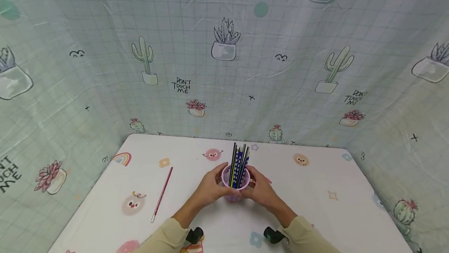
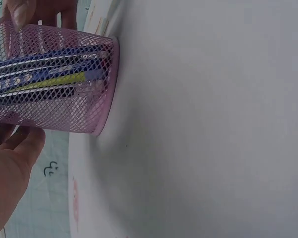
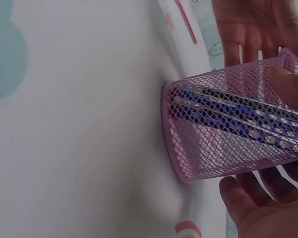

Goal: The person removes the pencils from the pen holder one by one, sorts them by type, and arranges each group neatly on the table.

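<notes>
Sleeves [image 1: 165, 237], pale, two, cuffs at the wrists, entering over the near part of the surface; black wrist cameras [image 1: 195, 235], one strapped below each cuff, presumably for a close view of the handwork. Left hand [image 1: 213, 184] and right hand [image 1: 261, 188], both grasping, set on opposite sides of one pink mesh pencil cup [image 2: 64, 116]; thumbs towards the near side, fingers curved about the flanks, probably for balanced support and an upright stance. Cup midway between left and right edges of the surface, mouth upward; base at the surface or barely above, contact impossible to tell. Contents: bundle of pencils [image 1: 240, 165], some black striped with white, some blue with white dots, one yellow-green; points up, tops well above the rim, apparently propped by the cup wall. Red pencil [image 1: 162, 194], single, loose, lying aslant towards the left edge, white end nearer, clear of both hands. White tabletop [image 1: 298, 190], printed with faces and flowers; beyond its far edge, cactus-print cloth [image 1: 245, 108], hung as a backdrop.
</notes>
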Motion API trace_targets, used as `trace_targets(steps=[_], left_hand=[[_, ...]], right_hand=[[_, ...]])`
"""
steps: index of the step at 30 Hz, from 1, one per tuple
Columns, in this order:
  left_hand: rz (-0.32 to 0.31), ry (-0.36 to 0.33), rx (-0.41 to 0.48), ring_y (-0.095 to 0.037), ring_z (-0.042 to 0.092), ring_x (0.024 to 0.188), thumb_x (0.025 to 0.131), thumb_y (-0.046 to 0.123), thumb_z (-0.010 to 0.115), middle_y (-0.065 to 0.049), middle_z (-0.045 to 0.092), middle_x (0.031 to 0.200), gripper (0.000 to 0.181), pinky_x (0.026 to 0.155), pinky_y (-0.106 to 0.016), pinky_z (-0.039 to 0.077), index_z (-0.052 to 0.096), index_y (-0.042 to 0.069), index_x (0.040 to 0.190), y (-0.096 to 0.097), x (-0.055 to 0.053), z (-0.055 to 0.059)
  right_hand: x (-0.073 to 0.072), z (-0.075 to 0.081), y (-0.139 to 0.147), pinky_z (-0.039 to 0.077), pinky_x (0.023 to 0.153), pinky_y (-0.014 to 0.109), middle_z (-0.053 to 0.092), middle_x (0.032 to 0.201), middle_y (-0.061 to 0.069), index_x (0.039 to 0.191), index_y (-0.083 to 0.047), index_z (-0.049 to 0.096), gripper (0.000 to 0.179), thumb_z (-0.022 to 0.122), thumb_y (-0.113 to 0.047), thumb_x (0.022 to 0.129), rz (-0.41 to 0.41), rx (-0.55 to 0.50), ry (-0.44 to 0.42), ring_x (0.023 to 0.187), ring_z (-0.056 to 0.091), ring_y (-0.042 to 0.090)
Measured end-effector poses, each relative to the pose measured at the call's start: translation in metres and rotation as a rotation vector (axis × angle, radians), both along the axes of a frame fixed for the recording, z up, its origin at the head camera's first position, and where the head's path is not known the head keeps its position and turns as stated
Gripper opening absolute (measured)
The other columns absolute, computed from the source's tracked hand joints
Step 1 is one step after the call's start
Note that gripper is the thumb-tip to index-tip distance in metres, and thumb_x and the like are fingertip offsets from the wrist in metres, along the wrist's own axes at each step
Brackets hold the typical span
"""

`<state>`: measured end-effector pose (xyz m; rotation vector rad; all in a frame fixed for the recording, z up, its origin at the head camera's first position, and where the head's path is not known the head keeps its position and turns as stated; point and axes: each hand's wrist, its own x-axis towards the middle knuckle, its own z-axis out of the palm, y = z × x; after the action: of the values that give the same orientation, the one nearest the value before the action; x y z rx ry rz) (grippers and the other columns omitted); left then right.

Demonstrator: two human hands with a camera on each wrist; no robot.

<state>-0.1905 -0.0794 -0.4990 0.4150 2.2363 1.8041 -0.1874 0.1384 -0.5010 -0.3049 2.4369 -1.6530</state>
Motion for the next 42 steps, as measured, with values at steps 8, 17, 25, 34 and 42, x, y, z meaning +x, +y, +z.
trace_targets(steps=[8, 17, 25, 34, 42], left_hand=[[0.025, 0.025, 0.008, -0.037, 0.046, 0.150, 0.079, 0.026, 0.093, -0.017, 0.051, 0.158, 0.100, 0.121, -0.049, 0.038, 0.038, 0.001, 0.158, 0.004, -0.001, -0.001], [0.051, 0.027, -0.029, -0.036, 0.052, 0.145, 0.078, 0.027, 0.094, -0.016, 0.057, 0.152, 0.097, 0.120, -0.050, 0.041, 0.042, 0.003, 0.156, 0.005, -0.003, -0.002], [0.062, 0.046, -0.080, -0.036, 0.056, 0.142, 0.078, 0.030, 0.094, -0.013, 0.059, 0.151, 0.095, 0.119, -0.051, 0.043, 0.044, 0.006, 0.156, 0.006, -0.002, -0.005], [0.057, 0.050, -0.050, -0.037, 0.058, 0.139, 0.078, 0.027, 0.094, -0.013, 0.062, 0.147, 0.092, 0.117, -0.050, 0.045, 0.046, 0.007, 0.154, 0.002, -0.002, -0.003], [0.038, 0.053, -0.040, -0.032, 0.061, 0.137, 0.078, 0.027, 0.094, -0.012, 0.064, 0.145, 0.089, 0.116, -0.047, 0.047, 0.049, 0.009, 0.153, 0.004, -0.005, -0.003]], right_hand=[[-0.004, 0.012, 0.013, 0.042, 0.119, 0.052, 0.051, 0.155, 0.018, 0.155, -0.008, 0.042, 0.087, 0.086, -0.005, 0.080, 0.069, -0.079, -0.005, 0.144, 0.048, 0.040], [-0.017, 0.033, 0.023, 0.042, 0.120, 0.051, 0.049, 0.157, 0.020, 0.155, -0.005, 0.040, 0.071, 0.065, 0.006, 0.090, 0.014, -0.155, -0.054, 0.147, 0.047, 0.040], [-0.026, 0.032, 0.006, 0.060, 0.099, 0.028, 0.068, 0.133, 0.020, 0.138, -0.001, 0.061, 0.043, 0.073, -0.009, 0.097, -0.261, -0.197, -0.060, 0.119, 0.068, 0.027], [-0.037, 0.038, -0.008, 0.064, 0.088, 0.031, 0.074, 0.111, 0.016, 0.120, 0.000, 0.072, 0.028, 0.077, -0.010, 0.094, -0.352, -0.184, -0.048, 0.094, 0.074, 0.019], [-0.039, 0.042, -0.007, 0.066, 0.080, 0.034, 0.076, 0.101, 0.018, 0.108, 0.003, 0.074, 0.019, 0.077, -0.007, 0.093, -0.386, -0.189, -0.023, 0.084, 0.079, 0.025]])
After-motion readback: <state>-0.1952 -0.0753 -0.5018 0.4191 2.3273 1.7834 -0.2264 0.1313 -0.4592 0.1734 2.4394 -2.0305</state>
